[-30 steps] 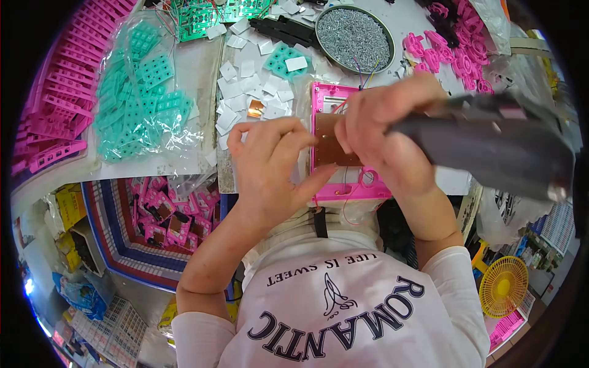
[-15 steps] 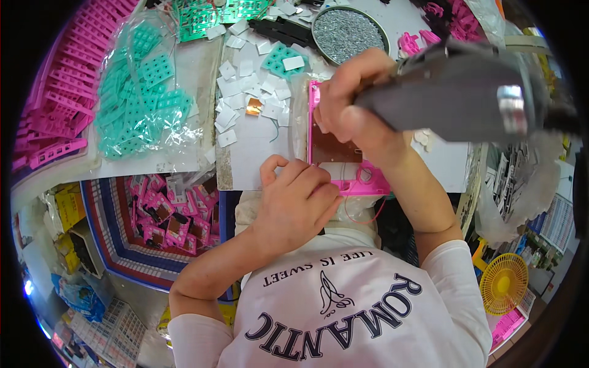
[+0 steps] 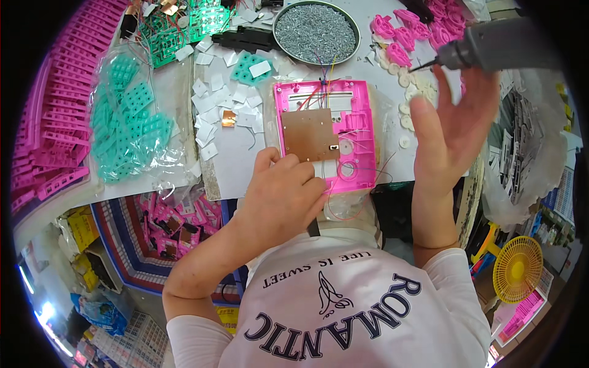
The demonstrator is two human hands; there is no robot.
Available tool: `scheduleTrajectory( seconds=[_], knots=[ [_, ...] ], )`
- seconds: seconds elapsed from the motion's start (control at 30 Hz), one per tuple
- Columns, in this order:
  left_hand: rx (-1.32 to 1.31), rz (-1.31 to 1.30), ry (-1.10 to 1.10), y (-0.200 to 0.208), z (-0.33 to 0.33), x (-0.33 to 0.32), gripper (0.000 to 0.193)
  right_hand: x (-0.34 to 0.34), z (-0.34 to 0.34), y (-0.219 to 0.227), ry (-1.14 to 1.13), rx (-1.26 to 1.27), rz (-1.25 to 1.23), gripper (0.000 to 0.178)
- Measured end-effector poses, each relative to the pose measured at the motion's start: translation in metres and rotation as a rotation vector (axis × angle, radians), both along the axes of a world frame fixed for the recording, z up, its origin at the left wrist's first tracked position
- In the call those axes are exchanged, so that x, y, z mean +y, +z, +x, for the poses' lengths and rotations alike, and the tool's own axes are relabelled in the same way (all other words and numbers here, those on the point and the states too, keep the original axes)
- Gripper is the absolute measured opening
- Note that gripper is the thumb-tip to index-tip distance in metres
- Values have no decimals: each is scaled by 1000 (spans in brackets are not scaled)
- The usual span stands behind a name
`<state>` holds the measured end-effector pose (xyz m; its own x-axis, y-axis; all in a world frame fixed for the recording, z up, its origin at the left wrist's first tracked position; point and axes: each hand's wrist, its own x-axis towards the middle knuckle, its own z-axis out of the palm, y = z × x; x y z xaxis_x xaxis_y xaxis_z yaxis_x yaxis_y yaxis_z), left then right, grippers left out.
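A pink plastic casing [image 3: 367,122] lies in front of me, with a brown circuit board [image 3: 310,132] in it and thin wires running out. My left hand [image 3: 285,193] has its curled fingers on the casing's near left edge. My right hand [image 3: 451,132] is raised right of the casing, thumb and fingers spread. Beyond its fingertips is a dark electric screwdriver [image 3: 497,46], its thin bit pointing left; the fingertips overlap its underside, and I cannot tell if they touch it. A round metal dish of small screws [image 3: 316,34] sits behind the casing.
White square pieces [image 3: 230,101] and bagged turquoise keypads [image 3: 132,122] lie left. Pink frames [image 3: 61,92] are stacked farther left. Cream discs [image 3: 405,110] and pink parts [image 3: 399,37] lie right. Below the table edge at left is a striped basket [image 3: 132,245]; a yellow fan [image 3: 517,270] stands right.
My right hand has moved away from over the casing to the right and its fingers have opened. The screwdriver has moved up and right, uncovering the casing and board.
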<state>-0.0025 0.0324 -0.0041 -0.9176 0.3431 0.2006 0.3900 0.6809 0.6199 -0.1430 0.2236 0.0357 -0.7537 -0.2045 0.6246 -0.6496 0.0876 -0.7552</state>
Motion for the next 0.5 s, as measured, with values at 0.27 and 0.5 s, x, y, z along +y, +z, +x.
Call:
scheduleTrajectory(
  seconds=[0.27,0.5],
  knots=[
    [131,14,124,-5,3,-9,17,0,39,-16,329,35,576,31],
    [-636,775,502,5,14,-10,15,-1,47,-45,435,157,568,28]
  ],
)
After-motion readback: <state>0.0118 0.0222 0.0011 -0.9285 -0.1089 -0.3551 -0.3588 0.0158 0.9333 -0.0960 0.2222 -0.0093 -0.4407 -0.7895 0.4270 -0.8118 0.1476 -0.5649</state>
